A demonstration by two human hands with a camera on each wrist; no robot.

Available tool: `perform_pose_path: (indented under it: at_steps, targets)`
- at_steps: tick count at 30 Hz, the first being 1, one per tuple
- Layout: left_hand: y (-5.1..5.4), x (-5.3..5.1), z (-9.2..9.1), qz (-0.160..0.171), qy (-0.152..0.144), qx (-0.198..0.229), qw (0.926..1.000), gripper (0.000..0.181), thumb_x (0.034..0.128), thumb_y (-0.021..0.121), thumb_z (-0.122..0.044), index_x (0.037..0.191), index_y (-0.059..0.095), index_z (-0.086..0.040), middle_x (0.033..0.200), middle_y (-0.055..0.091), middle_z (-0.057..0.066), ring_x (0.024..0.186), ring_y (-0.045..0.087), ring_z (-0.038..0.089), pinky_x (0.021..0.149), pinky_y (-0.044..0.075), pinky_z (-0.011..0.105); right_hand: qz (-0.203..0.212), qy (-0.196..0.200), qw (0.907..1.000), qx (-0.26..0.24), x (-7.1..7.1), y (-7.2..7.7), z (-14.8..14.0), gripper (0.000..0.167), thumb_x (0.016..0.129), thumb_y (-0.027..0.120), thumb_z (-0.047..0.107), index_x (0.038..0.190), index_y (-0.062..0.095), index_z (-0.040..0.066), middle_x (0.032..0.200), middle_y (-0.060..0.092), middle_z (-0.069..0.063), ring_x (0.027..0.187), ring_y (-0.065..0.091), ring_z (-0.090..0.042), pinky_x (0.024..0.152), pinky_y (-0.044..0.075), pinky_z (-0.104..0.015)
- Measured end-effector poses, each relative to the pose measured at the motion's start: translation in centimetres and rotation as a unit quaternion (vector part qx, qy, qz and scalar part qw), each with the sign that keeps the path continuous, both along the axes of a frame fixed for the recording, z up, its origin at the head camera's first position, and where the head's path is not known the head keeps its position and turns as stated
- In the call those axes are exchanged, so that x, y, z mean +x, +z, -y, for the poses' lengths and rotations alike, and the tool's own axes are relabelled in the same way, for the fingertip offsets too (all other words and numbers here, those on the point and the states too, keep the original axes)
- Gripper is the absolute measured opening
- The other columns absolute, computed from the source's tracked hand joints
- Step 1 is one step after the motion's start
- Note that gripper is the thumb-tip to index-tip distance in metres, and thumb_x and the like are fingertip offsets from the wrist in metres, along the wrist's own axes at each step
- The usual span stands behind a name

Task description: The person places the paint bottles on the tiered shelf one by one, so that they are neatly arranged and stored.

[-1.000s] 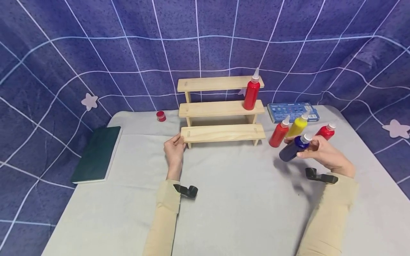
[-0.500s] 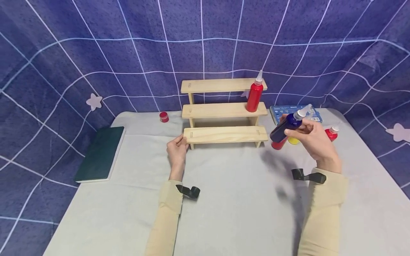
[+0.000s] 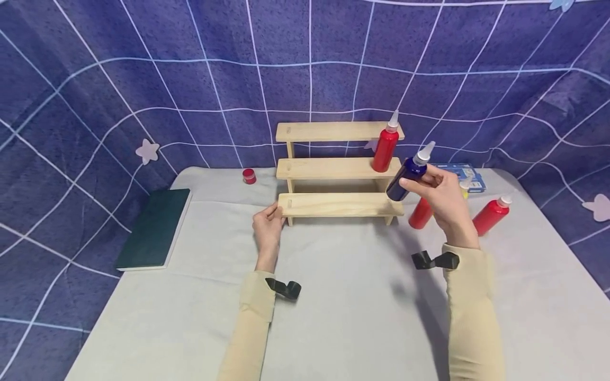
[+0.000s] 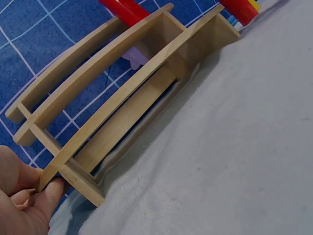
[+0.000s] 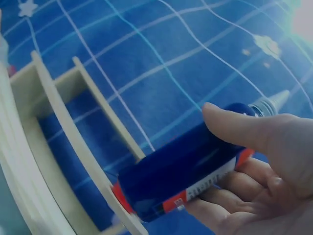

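A three-step wooden rack (image 3: 340,204) stands at the back of the table. My left hand (image 3: 268,227) pinches the left end of its lowest shelf between thumb and fingers, as the left wrist view (image 4: 29,196) also shows. Off the rack's right end, my right hand (image 3: 443,198) holds a dark blue squeeze bottle (image 3: 406,179) in the air, tilted with its pointed white nozzle up to the right. The thumb lies over the blue bottle (image 5: 181,159) and the fingers curl under it. Upright on the middle shelf's right end is a red squeeze bottle (image 3: 385,151).
Right of the rack, another red bottle (image 3: 421,214) and a mostly hidden yellow bottle (image 3: 464,189) stand behind my right hand. A further red bottle (image 3: 491,216) is farther right. Behind them lies a blue box (image 3: 476,180). At left are a small red jar (image 3: 249,176) and a dark green book (image 3: 154,228).
My right hand has carried the blue bottle up and left, from among the other bottles to the rack's right end. The left hand keeps its hold on the lowest shelf.
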State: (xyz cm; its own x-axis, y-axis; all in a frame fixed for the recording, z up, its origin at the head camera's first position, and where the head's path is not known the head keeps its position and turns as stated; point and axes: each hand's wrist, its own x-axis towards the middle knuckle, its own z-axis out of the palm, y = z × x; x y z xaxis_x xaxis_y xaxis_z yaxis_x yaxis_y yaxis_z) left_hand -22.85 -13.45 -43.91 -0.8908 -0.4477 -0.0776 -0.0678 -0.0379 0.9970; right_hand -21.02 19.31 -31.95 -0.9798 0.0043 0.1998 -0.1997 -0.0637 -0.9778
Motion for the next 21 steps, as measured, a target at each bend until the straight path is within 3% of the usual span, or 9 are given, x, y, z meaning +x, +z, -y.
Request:
perform_pose_path:
  at_steps: [9, 21]
  targets:
    - [0.2, 0.1, 0.2, 0.006, 0.006, -0.014, 0.9999, 0.029, 0.0959, 0.061, -0.008, 0.123, 0.065, 0.002, 0.118, 0.067, 0.022, 0.106, 0.067, 0.028, 0.083, 0.06, 0.023, -0.008, 0.007, 0.9992, 0.038, -2.8, 1.3, 3.9, 0.039, 0.083, 0.077, 0.003, 0.119, 0.065, -0.005, 0.089, 0.075, 0.006, 0.086, 0.069, -0.005, 0.084, 0.053, -0.016]
    - [0.2, -0.1, 0.1, 0.009, 0.011, -0.023, 0.9996, 0.027, 0.0945, 0.064, -0.008, 0.12, 0.067, 0.0, 0.114, 0.068, 0.021, 0.103, 0.069, 0.027, 0.082, 0.061, 0.025, -0.025, -0.034, 0.9944, 0.097, -6.7, 1.1, 8.3, 0.036, 0.085, 0.076, 0.009, 0.117, 0.064, -0.004, 0.082, 0.069, 0.013, 0.075, 0.06, 0.001, 0.072, 0.051, -0.014]
